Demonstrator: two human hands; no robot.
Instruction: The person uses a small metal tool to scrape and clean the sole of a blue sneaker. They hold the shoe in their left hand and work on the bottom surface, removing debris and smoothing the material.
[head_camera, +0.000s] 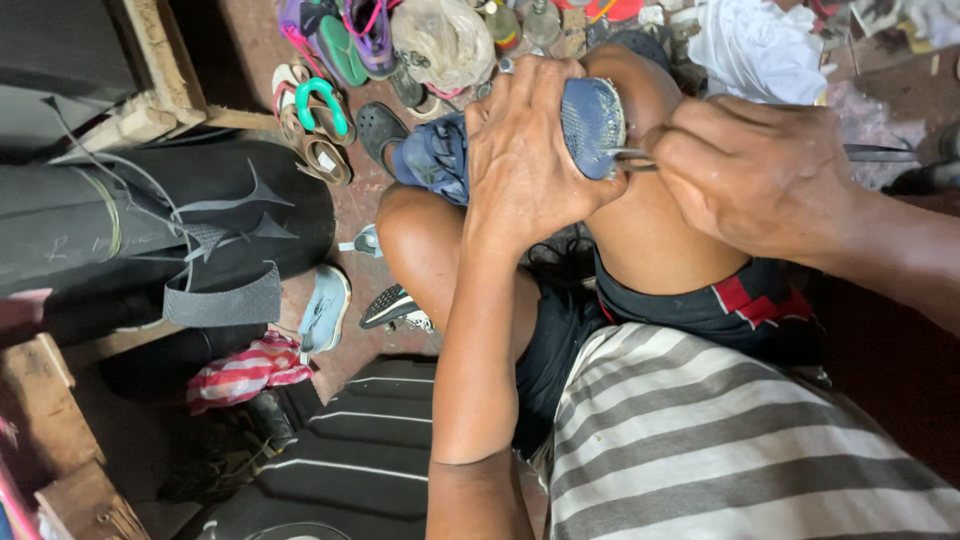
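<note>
My left hand (525, 160) grips a dark blue shoe (590, 122) and presses it against my raised knees, sole side toward me. The shoe's upper (435, 155) sticks out to the left of the hand. My right hand (760, 175) is closed around a thin metal tool (625, 155) whose tip touches the sole's edge; its handle end (880, 153) pokes out to the right. Both hands meet above my right knee.
Sandals and shoes (320, 110) lie scattered on the reddish floor at top. Black rubber sheets (150, 225) and cut strips sit at left, a striped cloth (245, 368) below them, and wooden blocks (60, 440) at bottom left. White plastic (760, 45) lies top right.
</note>
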